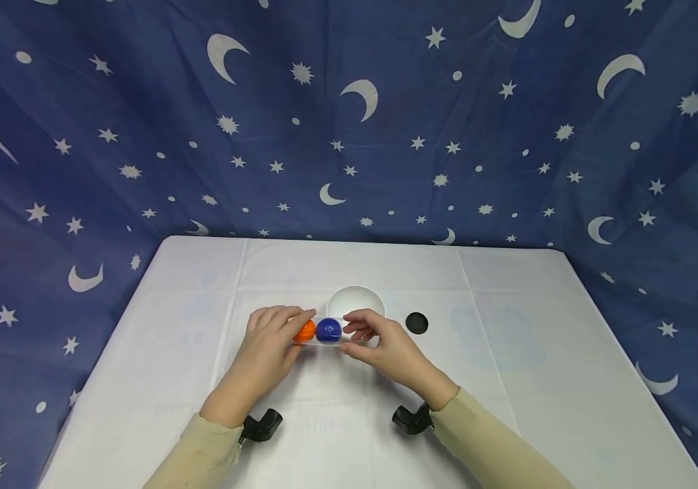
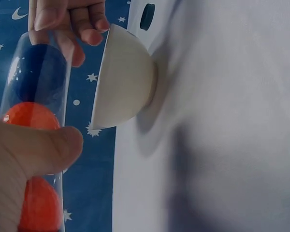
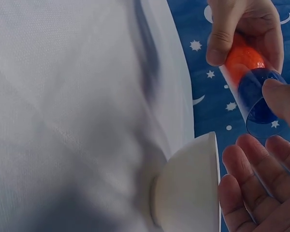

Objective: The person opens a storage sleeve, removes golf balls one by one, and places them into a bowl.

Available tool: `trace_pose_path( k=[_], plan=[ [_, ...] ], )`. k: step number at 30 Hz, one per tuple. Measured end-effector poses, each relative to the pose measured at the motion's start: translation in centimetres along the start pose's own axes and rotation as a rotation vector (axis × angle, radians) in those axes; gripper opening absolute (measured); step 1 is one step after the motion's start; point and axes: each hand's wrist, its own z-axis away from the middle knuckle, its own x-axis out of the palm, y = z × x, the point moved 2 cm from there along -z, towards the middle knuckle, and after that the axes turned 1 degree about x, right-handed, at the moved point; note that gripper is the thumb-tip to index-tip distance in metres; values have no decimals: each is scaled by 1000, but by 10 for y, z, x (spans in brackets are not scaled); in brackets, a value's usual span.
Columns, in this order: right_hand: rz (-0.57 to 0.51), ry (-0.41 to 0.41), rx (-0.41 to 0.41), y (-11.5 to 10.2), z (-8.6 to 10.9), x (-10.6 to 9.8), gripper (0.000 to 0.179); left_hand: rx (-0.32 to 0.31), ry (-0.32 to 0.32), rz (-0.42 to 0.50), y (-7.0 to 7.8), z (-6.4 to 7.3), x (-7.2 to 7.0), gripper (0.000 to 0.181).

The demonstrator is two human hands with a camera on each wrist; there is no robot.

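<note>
My left hand grips a clear tube held level above the table, its thumb across the side. Inside are a blue ball near the right end and an orange ball beside it. Further orange shows below the thumb in the left wrist view. My right hand is at the tube's uncovered right end, thumb overlapping the rim. Its other fingers lie loosely bent just beyond the opening, with no ball in them. Behind the tube stands a white bowl.
A black round cap lies on the white tablecloth to the right of the bowl. A blue curtain with moons and stars hangs around the table. Black wrist devices sit under both wrists.
</note>
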Motion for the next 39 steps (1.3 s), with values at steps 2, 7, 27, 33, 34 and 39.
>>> trace_pose_path(
  k=[2,7,27,33,34,39],
  plan=[
    [0,-5,5,1,0,1,50,9,-2,-25,1,-1,-2,60],
    [-4,-1,-8,0,-1,3,47,23,10,-57,2,-2,-7,62],
    [-60,-13,-28,-3,-3,10,50,65,46,-134,7,-4,-20,62],
    [-53,3,-47,-6,-3,12,47,60,65,-153,8,-5,-23,60],
    [-52,5,-46,-6,-3,12,47,57,63,-147,8,-5,-23,60],
    [-40,10,-35,-8,-3,10,47,41,45,-115,6,-3,-25,59]
  ],
)
